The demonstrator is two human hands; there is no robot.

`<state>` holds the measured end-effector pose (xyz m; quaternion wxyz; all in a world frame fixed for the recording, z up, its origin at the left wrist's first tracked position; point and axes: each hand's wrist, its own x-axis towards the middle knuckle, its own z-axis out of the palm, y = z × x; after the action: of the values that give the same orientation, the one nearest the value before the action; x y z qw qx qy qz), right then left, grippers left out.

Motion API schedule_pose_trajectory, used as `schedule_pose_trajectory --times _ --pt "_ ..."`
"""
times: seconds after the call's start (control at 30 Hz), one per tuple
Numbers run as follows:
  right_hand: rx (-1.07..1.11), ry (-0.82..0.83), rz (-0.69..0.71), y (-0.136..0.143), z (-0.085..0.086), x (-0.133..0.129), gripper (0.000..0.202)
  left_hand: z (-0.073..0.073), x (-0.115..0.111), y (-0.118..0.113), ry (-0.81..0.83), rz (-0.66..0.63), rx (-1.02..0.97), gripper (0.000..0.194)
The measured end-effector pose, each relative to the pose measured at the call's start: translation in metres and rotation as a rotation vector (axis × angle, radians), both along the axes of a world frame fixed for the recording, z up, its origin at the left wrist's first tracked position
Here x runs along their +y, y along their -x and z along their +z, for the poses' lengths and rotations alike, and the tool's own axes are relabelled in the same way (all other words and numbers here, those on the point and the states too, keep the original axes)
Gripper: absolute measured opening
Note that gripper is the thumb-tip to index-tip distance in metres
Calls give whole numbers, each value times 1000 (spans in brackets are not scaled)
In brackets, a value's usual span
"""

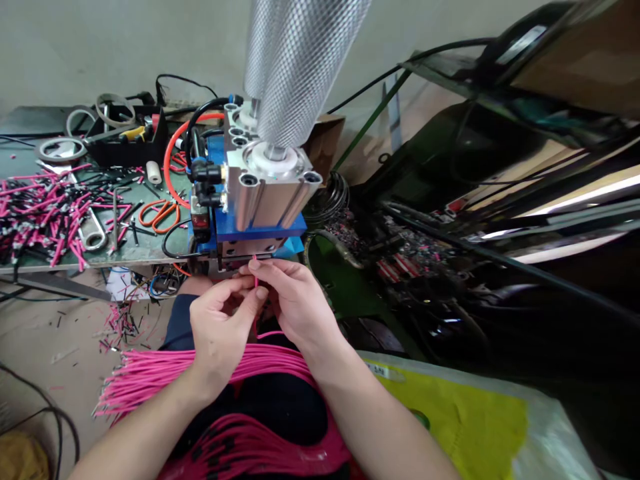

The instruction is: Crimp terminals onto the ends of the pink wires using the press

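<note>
Between my two hands runs a single pink cable [257, 281], pinched by the thumb and fingers of each. My left hand [220, 320] grips it lower down, and my right hand [295, 293] holds it just above. The cable's upper tip meets the front of a pneumatic press [267, 200] with a blue base and silver cylinder block; whether it sits inside the slot I cannot tell. Under my wrists a thick bundle of pink cables [150, 380] lies across my lap. A second looped bundle [250, 447] with black parts rests nearer to me.
On the green workbench [135, 250] at left are a heap of short pink and black pieces [45, 213], orange-handled scissors [163, 213], a wrench [93, 230] and a black tool box [125, 143]. Dark machinery [450, 267] fills the right. A yellow sheet [465, 420] lies beside my right arm.
</note>
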<state>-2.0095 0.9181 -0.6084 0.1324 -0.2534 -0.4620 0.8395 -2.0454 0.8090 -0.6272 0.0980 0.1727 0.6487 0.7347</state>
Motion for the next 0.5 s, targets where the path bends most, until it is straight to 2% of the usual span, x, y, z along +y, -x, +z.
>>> schedule_pose_trajectory --times 0.23,0.5 --pt "-24 14 -6 1 2 0 29 0 0 -2 -5 14 -14 13" --pt "64 -52 -17 2 -6 -1 25 -4 0 -1 -23 5 -40 14"
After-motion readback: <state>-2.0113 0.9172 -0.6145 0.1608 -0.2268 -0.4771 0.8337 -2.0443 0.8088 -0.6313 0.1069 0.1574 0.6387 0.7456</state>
